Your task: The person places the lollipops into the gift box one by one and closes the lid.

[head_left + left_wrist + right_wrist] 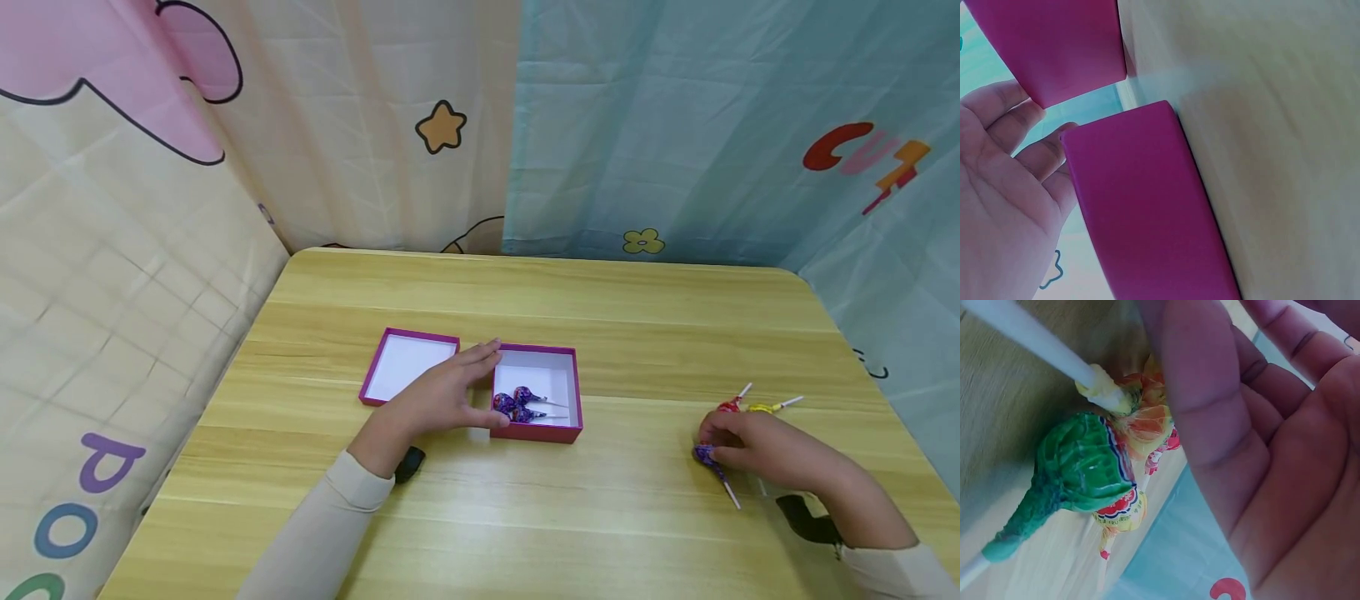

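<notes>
Three purple-wrapped lollipops (522, 406) lie in the front left of a magenta box (543, 432) with a white inside. My left hand (442, 387) spans the box's left side, thumb at the near corner and fingertips along the far left rim; its fingers are fairly straight. In the left wrist view the fingertips touch the box's (1066, 50) upper edge. My right hand (776, 450) pinches another purple lollipop (703, 453) between thumb and forefinger at the table's right. Beside that hand are a red lollipop (729, 406), a yellow lollipop (761, 408) and a green lollipop (1082, 465).
The box's magenta lid (405, 364) lies inside-up just left of the box, partly behind my left hand. Both rest on a wooden table (615, 492). Printed curtains (637, 125) hang behind the table and along its sides.
</notes>
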A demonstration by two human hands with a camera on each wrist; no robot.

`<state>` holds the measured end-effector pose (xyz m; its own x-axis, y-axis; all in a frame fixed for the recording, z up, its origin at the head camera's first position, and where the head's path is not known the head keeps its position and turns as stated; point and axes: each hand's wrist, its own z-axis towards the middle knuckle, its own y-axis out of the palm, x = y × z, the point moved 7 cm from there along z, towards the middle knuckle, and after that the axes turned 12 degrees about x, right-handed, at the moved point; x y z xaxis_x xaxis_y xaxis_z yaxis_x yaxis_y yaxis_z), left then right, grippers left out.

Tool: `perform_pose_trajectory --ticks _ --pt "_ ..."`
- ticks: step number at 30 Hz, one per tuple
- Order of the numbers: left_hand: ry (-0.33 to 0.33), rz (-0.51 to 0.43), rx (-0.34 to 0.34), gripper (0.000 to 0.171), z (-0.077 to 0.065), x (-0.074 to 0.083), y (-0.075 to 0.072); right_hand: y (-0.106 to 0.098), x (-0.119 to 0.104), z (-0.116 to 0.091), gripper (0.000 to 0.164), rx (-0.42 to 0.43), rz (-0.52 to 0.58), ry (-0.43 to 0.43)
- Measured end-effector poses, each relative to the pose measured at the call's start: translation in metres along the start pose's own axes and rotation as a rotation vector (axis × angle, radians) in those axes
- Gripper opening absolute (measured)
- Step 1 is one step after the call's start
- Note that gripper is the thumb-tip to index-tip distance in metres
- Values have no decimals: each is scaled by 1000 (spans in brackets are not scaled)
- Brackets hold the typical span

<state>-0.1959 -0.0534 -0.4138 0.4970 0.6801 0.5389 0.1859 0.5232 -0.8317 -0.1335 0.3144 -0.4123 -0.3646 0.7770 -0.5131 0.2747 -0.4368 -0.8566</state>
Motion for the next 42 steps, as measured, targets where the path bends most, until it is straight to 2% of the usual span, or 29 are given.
perform_pose_trajectory --ticks 9,16,20,26,36,42 --pt "-5 -1 -6 105 1 0 -1 -6 -7 5 19 23 88 -86" --pt "1 9 -7 106 0 0 1 -13 -15 14 16 -4 148 -111" --pt "7 14 -4 106 -1 0 0 -18 -19 22 12 -33 139 -91" --pt "17 17 0 105 -1 0 -1 -24 -24 34 6 -118 193 -1" --pt "20 13 -2 106 0 3 -1 -36 -48 58 9 -116 97 -82" --pt "20 16 -2 105 -1 2 -1 -38 -67 75 10 -149 67 -120"
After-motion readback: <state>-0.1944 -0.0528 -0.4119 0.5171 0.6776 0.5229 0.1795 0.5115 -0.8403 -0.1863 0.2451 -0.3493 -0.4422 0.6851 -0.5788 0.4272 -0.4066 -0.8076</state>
